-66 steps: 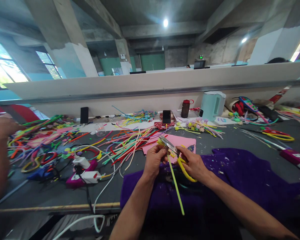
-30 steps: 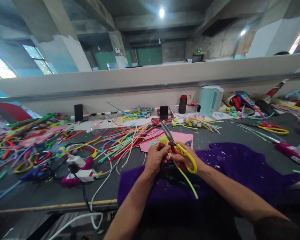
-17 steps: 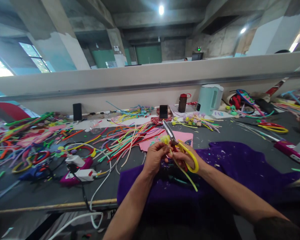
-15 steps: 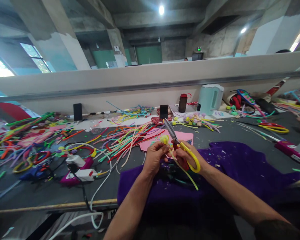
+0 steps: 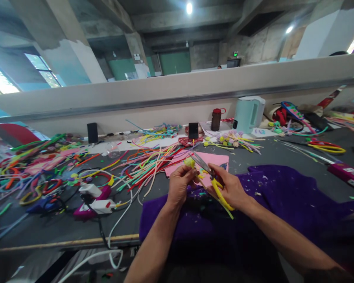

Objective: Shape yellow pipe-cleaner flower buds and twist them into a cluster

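My left hand (image 5: 178, 184) pinches a small yellow fuzzy flower (image 5: 189, 161), apparently made of pipe cleaner, just below its head. Its pale yellow-green stem slants down to the right, under my other hand. Yellow-handled scissors (image 5: 221, 195) are in my right hand (image 5: 232, 187), whose fingers are closed around them. The blades point up and left, close beside the flower head; whether they touch it I cannot tell. Below both hands lies a purple cloth (image 5: 271, 192) dotted with small scraps. A pink sheet (image 5: 215, 158) is on the table behind the hands.
Loose colourful pipe cleaners (image 5: 153, 165) spread left of the hands. Further left are a power strip (image 5: 85, 212) and a white cable (image 5: 126, 214). Along the back stand a phone (image 5: 193, 131), a brown bottle (image 5: 216, 120) and a mint kettle (image 5: 247, 114). Finished-looking flowers (image 5: 228, 138) lie there too.
The scissors have turned in my right hand, so their handles now appear edge-on. The flower has moved slightly left, and my right hand shows more of its back.
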The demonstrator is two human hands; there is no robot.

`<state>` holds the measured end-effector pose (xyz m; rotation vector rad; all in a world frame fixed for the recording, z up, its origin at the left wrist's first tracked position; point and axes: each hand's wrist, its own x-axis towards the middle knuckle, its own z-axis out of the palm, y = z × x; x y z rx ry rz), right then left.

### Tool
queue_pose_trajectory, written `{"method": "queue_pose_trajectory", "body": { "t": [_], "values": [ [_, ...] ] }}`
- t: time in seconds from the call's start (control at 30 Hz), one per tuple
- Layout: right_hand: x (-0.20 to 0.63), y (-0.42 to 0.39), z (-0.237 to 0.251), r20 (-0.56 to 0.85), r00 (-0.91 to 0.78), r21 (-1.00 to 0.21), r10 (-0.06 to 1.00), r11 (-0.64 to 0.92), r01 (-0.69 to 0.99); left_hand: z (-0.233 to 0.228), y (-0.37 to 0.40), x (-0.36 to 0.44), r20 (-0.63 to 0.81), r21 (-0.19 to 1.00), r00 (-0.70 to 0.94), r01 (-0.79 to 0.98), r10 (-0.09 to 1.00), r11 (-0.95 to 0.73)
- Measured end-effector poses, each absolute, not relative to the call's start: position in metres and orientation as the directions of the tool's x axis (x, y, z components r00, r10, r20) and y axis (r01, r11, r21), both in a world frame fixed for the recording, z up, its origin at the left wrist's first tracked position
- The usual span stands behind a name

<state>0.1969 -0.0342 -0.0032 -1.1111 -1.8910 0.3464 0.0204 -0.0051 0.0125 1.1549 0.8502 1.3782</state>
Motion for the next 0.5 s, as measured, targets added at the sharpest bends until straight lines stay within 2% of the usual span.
{"method": "queue_pose_trajectory", "body": {
  "t": [0.13, 0.37, 0.5],
  "values": [
    [0.1981, -0.0317, -0.0044, 0.548, -0.168, -0.641, 0.82, 0.54, 0.546, 0.0139, -0.006, 0.0199, 0.143, 0.939, 0.067, -0.325, 0.987, -0.114],
    [0.1929, -0.0317, -0.0069, 0.576, -0.184, -0.559, 0.796, 0.549, 0.622, 0.0172, -0.0058, 0.0196, 0.085, 0.93, 0.098, -0.364, 0.992, -0.044],
    [0.1921, -0.0316, -0.0068, 0.566, -0.186, -0.56, 0.803, 0.54, 0.628, 0.0164, -0.0046, 0.0191, 0.099, 0.922, 0.118, -0.384, 0.988, -0.046]
  ]
}}
